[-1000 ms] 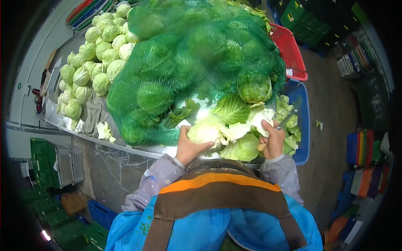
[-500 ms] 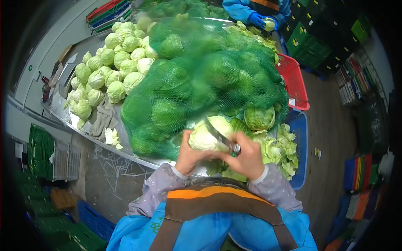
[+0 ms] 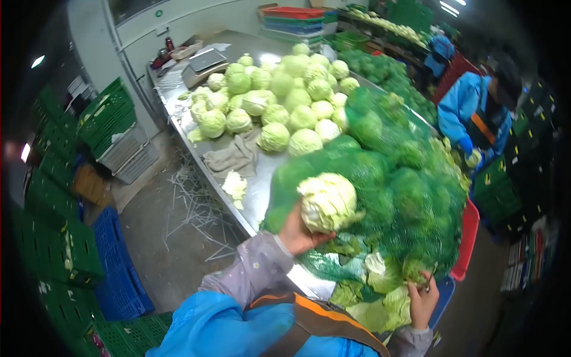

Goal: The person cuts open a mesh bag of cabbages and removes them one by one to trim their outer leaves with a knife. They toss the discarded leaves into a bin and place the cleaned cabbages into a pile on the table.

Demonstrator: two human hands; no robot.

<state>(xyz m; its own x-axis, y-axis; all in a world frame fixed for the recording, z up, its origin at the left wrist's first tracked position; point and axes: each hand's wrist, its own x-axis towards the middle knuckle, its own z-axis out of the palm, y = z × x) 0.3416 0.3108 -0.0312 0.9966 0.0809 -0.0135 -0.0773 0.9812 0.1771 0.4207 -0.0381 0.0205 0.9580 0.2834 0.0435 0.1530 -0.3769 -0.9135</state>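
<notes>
My left hand (image 3: 299,231) holds a pale trimmed cabbage (image 3: 328,202) up in front of the green net sack (image 3: 369,172) full of cabbages. Lower right, my right hand (image 3: 423,299) is closed, with a small dark part of the knife (image 3: 427,284) showing between its fingers. That hand is beside a greener cabbage (image 3: 416,269) and above loose leaves (image 3: 380,312). Behind the sack's left side, a pile of trimmed cabbages (image 3: 288,98) lies on the metal table (image 3: 256,193).
A grey cloth (image 3: 233,156) and a cut piece (image 3: 235,185) lie near the table's left edge. Red (image 3: 467,238) and blue (image 3: 443,300) crates stand at the right. A co-worker (image 3: 476,113) in blue is at the back right. Green crates (image 3: 113,113) stand left.
The view has swung left. My left hand has lifted the cabbage away from the knife, and my right hand has moved apart to the right, down by the leaves.
</notes>
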